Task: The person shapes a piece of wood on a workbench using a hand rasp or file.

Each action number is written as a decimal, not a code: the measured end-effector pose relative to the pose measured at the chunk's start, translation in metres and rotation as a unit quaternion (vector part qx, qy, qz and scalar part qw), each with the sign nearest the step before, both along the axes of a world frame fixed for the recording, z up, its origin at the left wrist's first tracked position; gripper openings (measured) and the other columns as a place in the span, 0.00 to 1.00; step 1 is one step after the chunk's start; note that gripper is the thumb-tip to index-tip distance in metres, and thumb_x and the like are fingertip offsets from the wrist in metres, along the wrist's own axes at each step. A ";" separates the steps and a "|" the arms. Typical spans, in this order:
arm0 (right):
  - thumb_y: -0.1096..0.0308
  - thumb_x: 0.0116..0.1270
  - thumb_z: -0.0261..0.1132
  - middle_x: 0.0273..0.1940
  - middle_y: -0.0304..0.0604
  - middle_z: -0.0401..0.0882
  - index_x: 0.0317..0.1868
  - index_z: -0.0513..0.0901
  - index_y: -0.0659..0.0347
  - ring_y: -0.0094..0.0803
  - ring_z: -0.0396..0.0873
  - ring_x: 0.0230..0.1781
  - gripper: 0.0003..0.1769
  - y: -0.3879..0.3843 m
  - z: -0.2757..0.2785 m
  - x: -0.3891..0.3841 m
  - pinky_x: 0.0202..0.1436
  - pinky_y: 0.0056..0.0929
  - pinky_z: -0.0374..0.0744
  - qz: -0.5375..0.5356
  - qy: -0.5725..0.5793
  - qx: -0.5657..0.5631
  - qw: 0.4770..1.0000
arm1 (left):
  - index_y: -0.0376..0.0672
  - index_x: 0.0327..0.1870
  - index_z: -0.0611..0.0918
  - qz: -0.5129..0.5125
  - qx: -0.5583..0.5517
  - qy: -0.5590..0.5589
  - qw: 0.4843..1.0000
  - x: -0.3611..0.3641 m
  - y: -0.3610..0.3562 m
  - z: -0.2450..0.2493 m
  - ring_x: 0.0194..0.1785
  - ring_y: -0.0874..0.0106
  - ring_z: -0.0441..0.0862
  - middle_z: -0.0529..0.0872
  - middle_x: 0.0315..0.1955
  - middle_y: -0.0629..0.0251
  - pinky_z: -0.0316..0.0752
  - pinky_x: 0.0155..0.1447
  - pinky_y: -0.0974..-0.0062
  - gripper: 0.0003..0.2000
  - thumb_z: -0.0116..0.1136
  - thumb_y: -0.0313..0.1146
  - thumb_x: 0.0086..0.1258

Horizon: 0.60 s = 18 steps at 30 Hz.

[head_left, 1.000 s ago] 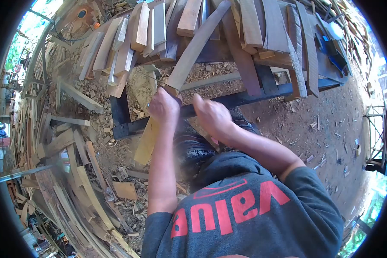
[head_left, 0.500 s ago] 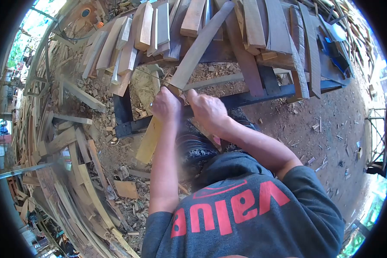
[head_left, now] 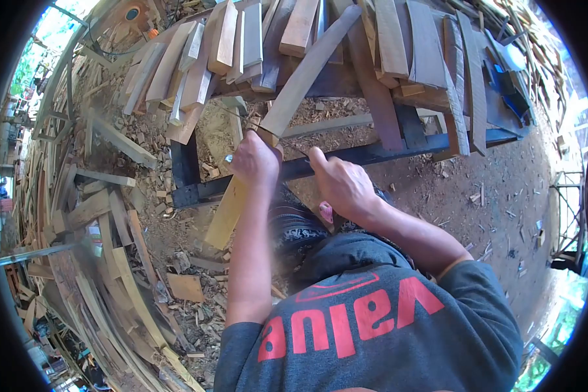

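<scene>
My left hand (head_left: 256, 160) is closed around wood at the lower end of a long grey-brown board (head_left: 313, 68), which slants up onto the wood pile. Below this hand a yellowish board (head_left: 225, 215) sticks out toward my legs. My right hand (head_left: 344, 186) is a closed fist to the right, apart from the left. A thin dark tool (head_left: 295, 149) runs from its fingers across the board's lower end; its handle is hidden in the fist.
Many wood pieces (head_left: 297, 29) lie side by side on a bench with a dark metal rail (head_left: 366, 153) in front of my knees. Long strips and offcuts (head_left: 137, 284) are heaped at the left. Chips cover the ground (head_left: 503, 196) at the right.
My right hand has moved right and slightly down, away from my left hand, and more of the thin tool shows between them. The left hand has stayed nearly in place.
</scene>
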State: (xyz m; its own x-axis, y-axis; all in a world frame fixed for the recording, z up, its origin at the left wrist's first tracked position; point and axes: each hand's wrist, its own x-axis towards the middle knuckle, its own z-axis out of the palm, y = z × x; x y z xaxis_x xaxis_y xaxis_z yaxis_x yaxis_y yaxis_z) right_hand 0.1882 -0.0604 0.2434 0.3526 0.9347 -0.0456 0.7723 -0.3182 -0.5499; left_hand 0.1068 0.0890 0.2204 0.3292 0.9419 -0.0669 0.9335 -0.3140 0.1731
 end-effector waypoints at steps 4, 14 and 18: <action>0.74 0.65 0.53 0.24 0.60 0.78 0.44 0.65 0.61 0.58 0.81 0.29 0.09 0.025 -0.009 0.000 0.30 0.53 0.76 0.001 0.009 0.011 1.000 | 0.43 0.39 0.81 0.006 -0.005 0.009 1.000 -0.001 0.000 -0.002 0.43 0.58 0.87 0.88 0.35 0.55 0.82 0.48 0.61 0.20 0.72 0.47 0.53; 0.74 0.64 0.53 0.24 0.59 0.78 0.43 0.65 0.61 0.57 0.81 0.29 0.08 -0.006 -0.006 -0.003 0.31 0.53 0.76 -0.004 -0.012 0.003 1.000 | 0.43 0.39 0.81 0.011 -0.008 0.019 1.000 0.002 -0.001 -0.001 0.43 0.59 0.87 0.88 0.35 0.56 0.81 0.48 0.62 0.20 0.71 0.48 0.53; 0.74 0.64 0.54 0.26 0.59 0.79 0.43 0.65 0.61 0.57 0.81 0.31 0.08 0.034 -0.018 -0.004 0.32 0.53 0.77 -0.007 0.013 0.042 0.999 | 0.44 0.39 0.81 0.009 -0.007 0.019 1.000 0.000 0.001 -0.007 0.43 0.59 0.87 0.88 0.35 0.56 0.81 0.48 0.62 0.20 0.73 0.48 0.52</action>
